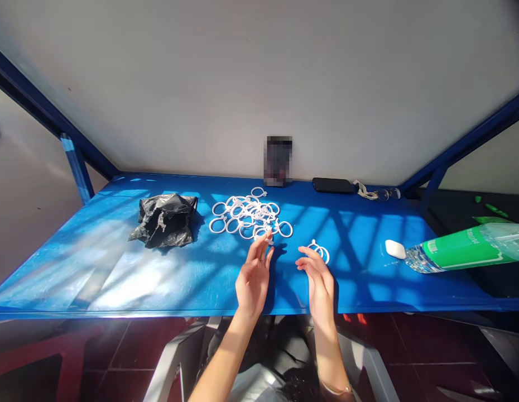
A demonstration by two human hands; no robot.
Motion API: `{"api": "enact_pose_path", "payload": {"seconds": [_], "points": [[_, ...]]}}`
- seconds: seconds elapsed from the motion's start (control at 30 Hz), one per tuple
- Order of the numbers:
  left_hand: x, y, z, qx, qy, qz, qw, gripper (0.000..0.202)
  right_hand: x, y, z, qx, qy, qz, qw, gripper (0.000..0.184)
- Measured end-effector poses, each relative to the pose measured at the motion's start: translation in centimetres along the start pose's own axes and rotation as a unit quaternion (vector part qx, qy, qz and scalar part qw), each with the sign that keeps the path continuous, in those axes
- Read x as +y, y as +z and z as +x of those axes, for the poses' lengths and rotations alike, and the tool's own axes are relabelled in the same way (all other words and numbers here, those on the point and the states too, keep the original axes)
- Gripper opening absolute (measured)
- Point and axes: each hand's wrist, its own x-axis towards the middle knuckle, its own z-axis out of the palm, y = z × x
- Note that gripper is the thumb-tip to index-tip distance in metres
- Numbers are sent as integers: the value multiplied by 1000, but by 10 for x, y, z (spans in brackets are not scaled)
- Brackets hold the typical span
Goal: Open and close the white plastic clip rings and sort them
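Observation:
A loose heap of white curtain rings [238, 210], each with a small eyelet, lies on the blue table [179, 279]. At the heap's near edge, my left hand [253, 279] has its fingertips pinched on a white curtain ring, mostly hidden by the fingers. My right hand [320, 285] hovers to the right with fingers apart and holds nothing visible. Just beyond its fingers, a small group of white curtain rings [325, 255] lies apart from the heap, partly covered by the hand.
A crumpled black plastic bag [165, 220] sits left of the heap. Along the back are a pixelated dark object [278, 161], a black phone [334, 185] and glasses [383, 194]. At right, a green-labelled bottle [472, 248] lies near a white case [395, 249]. Blue frame bars [77, 167] flank the table.

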Motion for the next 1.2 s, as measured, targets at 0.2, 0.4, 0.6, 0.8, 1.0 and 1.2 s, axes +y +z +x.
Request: {"api": "enact_pose_path", "payload": {"seconds": [0.2,0.4,0.6,0.8,1.0,1.2], "points": [[-11,-7,-1,-16,115,375,920,47,14,-34,13,105,-214,-356,903,26],[3,-27,12,-67,141,493,856,37,22,-35,17,27,-226,-472,852,21],[13,-33,20,-25,276,621,733,22,20,-34,19,14,-212,-406,889,28],[6,-24,15,-59,310,579,752,21,8,-24,15,38,-71,-209,975,29],[3,-12,7,-75,172,457,869,22,-3,15,0,-96,2,24,995,21],[5,-8,6,-48,49,341,938,27,10,33,0,-126,79,132,980,22]]}}
